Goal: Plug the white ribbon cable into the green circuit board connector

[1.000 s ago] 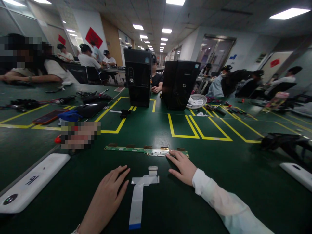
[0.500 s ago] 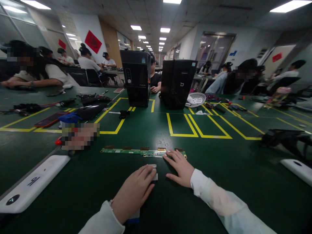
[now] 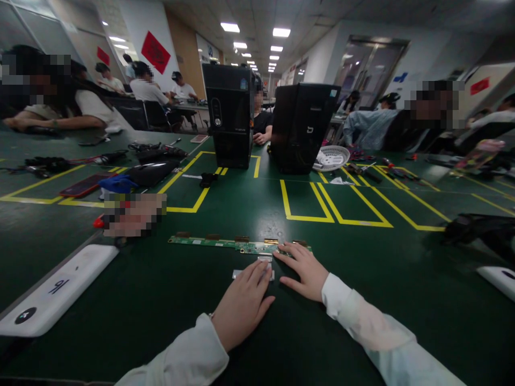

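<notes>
A long narrow green circuit board (image 3: 225, 244) lies across the green table in front of me, with several brown connector strips along its far edge. My right hand (image 3: 303, 271) is open, its fingers spread and the fingertips resting on the board's right part. Close by, my left hand (image 3: 245, 300) lies flat with fingers stretched over a pale flat piece that looks like a ribbon cable (image 3: 264, 259). One end of this piece reaches the board's near edge. Much of it is hidden under my left hand.
Two black computer towers (image 3: 229, 118) (image 3: 301, 128) stand farther back, beside a white basket (image 3: 333, 158). A white device (image 3: 60, 289) lies at the left, and a black object (image 3: 478, 236) at the right. Tools and cables lie around yellow tape outlines (image 3: 309, 218). Several people sit around.
My left hand has slid forward and right, bringing the pale piece up to the board. My right hand stays at the board's right part. The view has shifted slightly.
</notes>
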The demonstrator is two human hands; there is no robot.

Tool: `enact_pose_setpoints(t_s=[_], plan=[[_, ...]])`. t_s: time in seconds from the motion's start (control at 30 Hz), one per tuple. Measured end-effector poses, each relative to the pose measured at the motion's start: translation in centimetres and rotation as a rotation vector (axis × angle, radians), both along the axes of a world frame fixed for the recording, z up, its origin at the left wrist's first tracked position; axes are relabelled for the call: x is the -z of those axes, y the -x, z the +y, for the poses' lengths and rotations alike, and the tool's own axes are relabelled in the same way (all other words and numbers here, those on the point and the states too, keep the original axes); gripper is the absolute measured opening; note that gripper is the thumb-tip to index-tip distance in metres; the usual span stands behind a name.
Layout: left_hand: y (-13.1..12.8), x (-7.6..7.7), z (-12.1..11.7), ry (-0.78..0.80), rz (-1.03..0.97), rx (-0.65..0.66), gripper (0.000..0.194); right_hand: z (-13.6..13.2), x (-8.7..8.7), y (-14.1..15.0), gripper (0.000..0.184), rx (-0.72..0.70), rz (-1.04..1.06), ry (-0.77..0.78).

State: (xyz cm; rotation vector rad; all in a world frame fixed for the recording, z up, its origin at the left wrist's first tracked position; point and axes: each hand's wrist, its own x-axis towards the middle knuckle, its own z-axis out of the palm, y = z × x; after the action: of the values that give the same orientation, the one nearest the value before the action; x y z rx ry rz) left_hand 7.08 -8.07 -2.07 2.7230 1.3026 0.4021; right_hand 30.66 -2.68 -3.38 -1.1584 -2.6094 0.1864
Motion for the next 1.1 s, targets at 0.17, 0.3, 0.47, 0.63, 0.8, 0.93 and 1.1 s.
enact_pose_setpoints(t_s=[0.17, 0.3, 0.47, 0.63, 0.8, 0.93, 1.1], plan=[[0.1, 1.1, 0.1, -0.031, -0.017, 0.007, 0.055, -0.1, -0.1, 0.1, 0.062, 0.003, 0.002, 0.003], [0.2, 1.3, 0.0, -0.042, -0.024, 0.017, 0.058, -0.1, -0.1, 0.1, 0.061, -0.001, 0.010, 0.004], [0.1, 0.7, 0.0, -0.006, 0.025, 0.013, 0.059, -0.1, -0.1, 0.0, 0.061, -0.010, 0.022, -0.003], [0.0, 0.4, 0.0, -0.004, 0.033, 0.008, 0.058, -0.2, -0.2, 0.0, 0.059, -0.012, 0.034, -0.008], [0.0, 0.3, 0.0, -0.002, 0.019, -0.023, 0.055, -0.3, -0.2, 0.0, 0.060, -0.011, 0.025, -0.009], [-0.1, 0.1, 0.1, 0.012, 0.028, -0.024, 0.055, -0.3, -0.2, 0.0, 0.061, -0.008, 0.020, -0.007], [-0.3, 0.1, 0.1, 0.009, 0.061, -0.029, 0.055, -0.2, 0.0, 0.0, 0.064, -0.019, 0.013, -0.005]])
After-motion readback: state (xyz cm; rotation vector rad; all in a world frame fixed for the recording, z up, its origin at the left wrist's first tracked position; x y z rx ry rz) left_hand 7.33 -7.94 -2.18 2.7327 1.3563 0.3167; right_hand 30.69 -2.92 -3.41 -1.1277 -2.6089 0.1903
